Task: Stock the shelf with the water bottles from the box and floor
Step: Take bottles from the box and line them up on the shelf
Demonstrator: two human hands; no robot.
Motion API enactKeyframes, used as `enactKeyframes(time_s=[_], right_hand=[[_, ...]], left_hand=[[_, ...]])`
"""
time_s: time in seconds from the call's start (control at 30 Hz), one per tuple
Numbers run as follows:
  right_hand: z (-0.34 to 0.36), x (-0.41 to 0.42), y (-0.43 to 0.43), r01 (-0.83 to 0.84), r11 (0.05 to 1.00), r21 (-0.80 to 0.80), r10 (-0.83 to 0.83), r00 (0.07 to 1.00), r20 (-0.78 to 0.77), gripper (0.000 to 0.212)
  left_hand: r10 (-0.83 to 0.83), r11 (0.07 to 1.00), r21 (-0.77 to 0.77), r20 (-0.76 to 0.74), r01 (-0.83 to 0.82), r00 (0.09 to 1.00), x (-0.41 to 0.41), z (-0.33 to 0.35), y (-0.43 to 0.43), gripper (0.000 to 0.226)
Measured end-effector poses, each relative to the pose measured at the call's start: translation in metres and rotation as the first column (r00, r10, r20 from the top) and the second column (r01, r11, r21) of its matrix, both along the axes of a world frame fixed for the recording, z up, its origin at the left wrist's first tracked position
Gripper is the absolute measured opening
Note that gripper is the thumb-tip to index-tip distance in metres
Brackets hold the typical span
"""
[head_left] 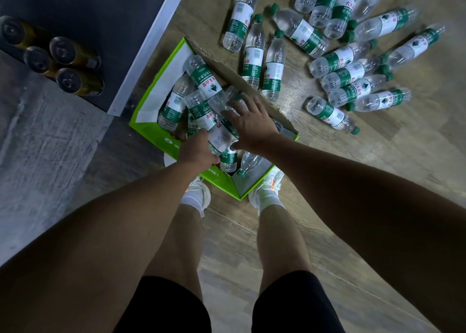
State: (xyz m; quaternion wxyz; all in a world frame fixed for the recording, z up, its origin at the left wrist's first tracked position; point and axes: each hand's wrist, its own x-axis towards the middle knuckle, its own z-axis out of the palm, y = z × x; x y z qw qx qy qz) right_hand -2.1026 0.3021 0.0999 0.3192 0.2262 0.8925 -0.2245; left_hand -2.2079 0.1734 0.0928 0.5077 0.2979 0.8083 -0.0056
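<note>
— Where are our grips?

— Both are down in the green box, which sits on the wood floor just ahead of our white shoes. Our left grip curls round the near end of a labelled bottle.

— And the right one?

— Our right grip lies palm down, fingers spread over the pile in the box, with the thumb against that same bottle.

— What else do we have in the box?

— More boxed bottles, jumbled on their sides.

— And outside it?

— We see many loose bottles lying on the floor beyond the box and to its right, some touching each other. On our left is the dark shelf with a pale front edge, and a cluster of gold cans stands on it.
</note>
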Motion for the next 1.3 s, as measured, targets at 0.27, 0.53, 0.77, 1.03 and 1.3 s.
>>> enactKeyframes(time_s=[0.27, 0.53, 0.77, 1.03, 1.3], right_hand=[[-0.01, 0.0, -0.002, -0.124, 0.989, 0.08, 0.124, 0.992, 0.009, 0.073], [-0.016, 0.023, 0.001, 0.407, 0.91, -0.083, -0.396, 0.911, 0.118, 0.07], [-0.016, 0.029, 0.003, 0.674, 0.718, -0.171, -0.656, 0.738, 0.155, 0.072], [-0.023, 0.02, -0.01, 0.65, 0.662, -0.373, -0.691, 0.722, 0.03, 0.061], [-0.019, -0.002, 0.013, 0.858, 0.065, -0.509, -0.912, 0.259, 0.319, 0.019]], left_hand=[[-0.116, 0.987, 0.108, -0.025, 0.118, 0.993, 0.002, 0.0, 0.016, 0.058], [-0.11, 0.928, 0.338, -0.148, 0.155, 0.983, 0.006, 0.007, 0.029, 0.063], [0.279, 0.916, 0.357, -0.241, -0.182, 0.93, 0.02, 0.004, 0.033, 0.054], [0.639, 0.721, 0.203, 0.174, -0.662, 0.749, 0.027, -0.003, 0.052, 0.065], [0.477, 0.846, 0.206, 0.125, -0.493, 0.87, 0.005, -0.009, 0.038, 0.063]])
